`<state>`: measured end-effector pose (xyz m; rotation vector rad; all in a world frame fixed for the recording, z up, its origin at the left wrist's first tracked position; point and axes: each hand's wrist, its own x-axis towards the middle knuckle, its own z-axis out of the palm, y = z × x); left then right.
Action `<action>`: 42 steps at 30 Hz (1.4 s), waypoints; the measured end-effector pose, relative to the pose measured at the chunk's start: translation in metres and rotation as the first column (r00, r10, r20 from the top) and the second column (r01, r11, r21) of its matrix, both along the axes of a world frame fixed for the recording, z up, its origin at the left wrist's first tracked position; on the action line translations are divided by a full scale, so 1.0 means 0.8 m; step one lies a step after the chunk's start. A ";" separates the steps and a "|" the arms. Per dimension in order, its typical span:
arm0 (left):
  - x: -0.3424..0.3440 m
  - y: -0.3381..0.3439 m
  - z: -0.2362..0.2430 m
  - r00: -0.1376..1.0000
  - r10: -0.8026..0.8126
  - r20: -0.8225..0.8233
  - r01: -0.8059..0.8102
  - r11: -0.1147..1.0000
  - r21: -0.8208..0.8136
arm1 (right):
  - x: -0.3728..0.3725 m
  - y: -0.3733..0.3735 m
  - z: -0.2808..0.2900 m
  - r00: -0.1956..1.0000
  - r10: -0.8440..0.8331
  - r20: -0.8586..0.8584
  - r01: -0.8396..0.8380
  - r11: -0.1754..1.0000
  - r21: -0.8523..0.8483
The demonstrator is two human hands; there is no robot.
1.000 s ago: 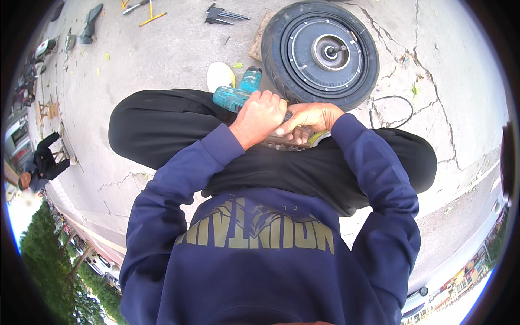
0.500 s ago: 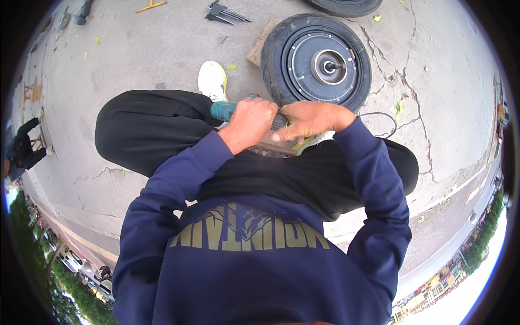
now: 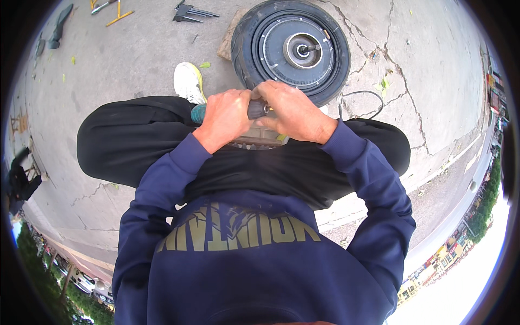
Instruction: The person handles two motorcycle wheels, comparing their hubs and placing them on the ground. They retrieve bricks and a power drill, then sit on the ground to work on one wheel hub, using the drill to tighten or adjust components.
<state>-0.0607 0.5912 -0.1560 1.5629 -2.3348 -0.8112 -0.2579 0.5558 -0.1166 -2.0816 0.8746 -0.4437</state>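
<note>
A teal and dark power drill point(image 3: 199, 112) lies sideways between my knees, most of its body covered by my fingers. My left hand point(image 3: 223, 116) is wrapped around it. At the front end, the thumb and fingers of my right hand point(image 3: 297, 114) close around the dark chuck point(image 3: 257, 110). Whether a bit sits in the chuck is hidden by that hand. Just beyond my hands, a hub-motor wheel point(image 3: 281, 57) with a black tyre lies flat, its axle pointing up. A black cable point(image 3: 364, 92) curves out to the right of it.
Beneath the wheel's left edge shows a wooden block point(image 3: 227, 40). A hex key set point(image 3: 192, 13) and yellow-handled tools point(image 3: 120, 18) lie farther left on the concrete. Cracks point(image 3: 402, 65) run through the ground at right. A person in dark clothes point(image 3: 24, 179) is at the far left.
My right hand's fingers, stretched over the chuck before, are now curled around its front end. The whole view has shifted, so the wheel and tools appear farther left.
</note>
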 end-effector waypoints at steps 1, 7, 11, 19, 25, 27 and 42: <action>0.000 -0.003 0.001 1.000 0.007 -0.003 -0.007 1.000 0.014 | 0.002 0.000 0.017 0.995 -0.090 0.041 0.084 0.990 0.114; 0.006 -0.008 0.001 1.000 0.022 -0.017 -0.021 0.999 0.042 | 0.005 -0.019 0.030 0.975 0.069 -0.210 0.013 0.931 0.364; 0.008 -0.007 0.010 0.994 0.097 -0.040 -0.095 0.994 0.053 | -0.007 -0.012 0.053 0.961 -0.260 -0.093 0.273 0.844 0.462; 0.023 -0.007 0.016 0.974 0.209 -0.092 -0.203 0.976 0.076 | 0.012 -0.044 0.076 0.950 -0.058 -0.307 0.153 0.944 0.294; 0.036 0.004 0.030 0.911 0.355 -0.211 -0.340 0.934 0.105 | 0.065 -0.212 0.041 0.946 -0.156 -0.285 0.266 0.876 0.402; 0.037 0.008 0.018 0.913 0.344 -0.219 -0.327 0.939 0.108 | 0.137 -0.246 -0.047 0.970 -0.017 -0.243 0.152 0.823 0.547; 0.064 -0.007 0.002 0.753 0.568 -0.332 -0.491 0.821 0.290 | 0.295 -0.284 -0.360 0.734 0.174 -0.656 -0.525 0.759 -0.386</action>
